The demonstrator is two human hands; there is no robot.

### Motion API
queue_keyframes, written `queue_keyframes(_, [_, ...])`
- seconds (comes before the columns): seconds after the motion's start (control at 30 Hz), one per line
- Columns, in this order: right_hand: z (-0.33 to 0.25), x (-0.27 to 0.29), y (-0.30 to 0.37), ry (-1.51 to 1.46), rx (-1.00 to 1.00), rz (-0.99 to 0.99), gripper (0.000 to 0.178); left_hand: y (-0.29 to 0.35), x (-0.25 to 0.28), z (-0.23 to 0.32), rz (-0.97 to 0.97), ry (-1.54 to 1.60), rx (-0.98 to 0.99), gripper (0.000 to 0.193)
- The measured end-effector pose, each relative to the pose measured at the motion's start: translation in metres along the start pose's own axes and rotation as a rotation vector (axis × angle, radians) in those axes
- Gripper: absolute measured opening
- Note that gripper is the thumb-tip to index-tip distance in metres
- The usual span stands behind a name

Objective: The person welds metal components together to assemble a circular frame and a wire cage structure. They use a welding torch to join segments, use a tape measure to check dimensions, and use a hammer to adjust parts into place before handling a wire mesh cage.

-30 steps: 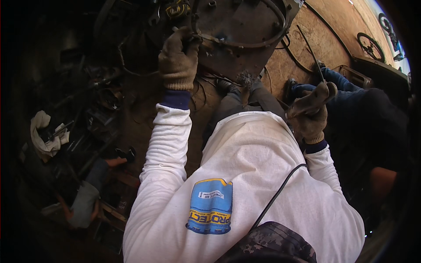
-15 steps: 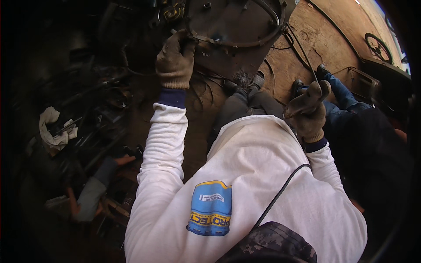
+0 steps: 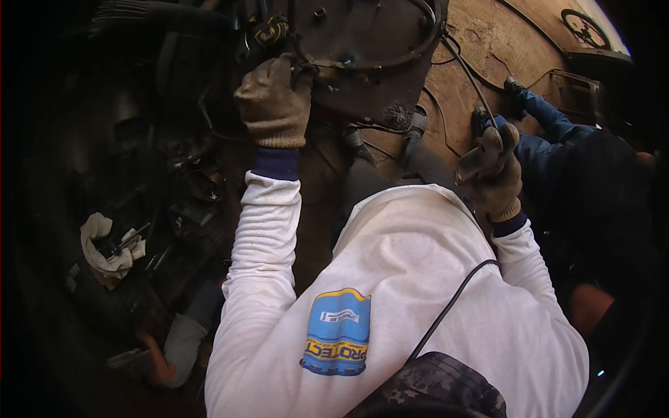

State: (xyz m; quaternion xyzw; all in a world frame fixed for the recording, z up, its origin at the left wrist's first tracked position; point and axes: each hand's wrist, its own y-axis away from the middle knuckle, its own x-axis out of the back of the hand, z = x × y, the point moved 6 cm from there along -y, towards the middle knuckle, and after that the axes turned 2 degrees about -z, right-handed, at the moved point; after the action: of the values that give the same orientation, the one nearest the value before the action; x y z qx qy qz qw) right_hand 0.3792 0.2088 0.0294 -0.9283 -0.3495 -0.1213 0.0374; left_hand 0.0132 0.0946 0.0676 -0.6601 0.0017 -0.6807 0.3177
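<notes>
My left hand [image 3: 273, 104], in a tan knit work glove, is closed at the near left edge of a bent metal ring [image 3: 380, 66]. Its fingertips are partly hidden there. The ring lies on a dark metal plate [image 3: 369, 97] at the top of the view, with short round stubs standing on the plate. Off to the right, my right hand [image 3: 496, 171] is gloved too, its dark palm side and fingers curled. A thin dark rod or cable [image 3: 472, 80] runs from its fingertips up toward the plate's right corner; which of the two it is, I cannot tell.
A yellow-and-black tool [image 3: 270, 31] sits just beyond my left hand. Cables [image 3: 442, 115] trail over the brown floor. Another person in blue trousers [image 3: 550, 129] is close on my right; a second person [image 3: 182, 348] is at lower left. A pale cloth [image 3: 104, 244] lies among dark clutter.
The view has shifted slightly, with the plate and ring now higher and further left. Both hands sit a little lower in the picture and keep their grips. The person at lower left has changed place.
</notes>
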Motion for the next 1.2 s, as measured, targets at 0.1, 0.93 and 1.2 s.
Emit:
queue_keyframes(0.1, [-0.004, -0.042, 0.016, -0.941, -0.306, 0.110, 0.059, -0.002, -0.009, -0.004, 0.002, 0.143, -0.067, 0.022])
queue_keyframes(0.93, [-0.033, -0.093, 0.039, 0.315, -0.134, 0.106, 0.049, -0.005, -0.016, -0.029, -0.076, 0.684, -0.196, 0.027])
queue_keyframes(1.2, [-0.012, -0.092, 0.043, 0.078, -0.185, 0.105, 0.041, -0.005, -0.016, -0.030, -0.064, 0.621, -0.216, 0.027])
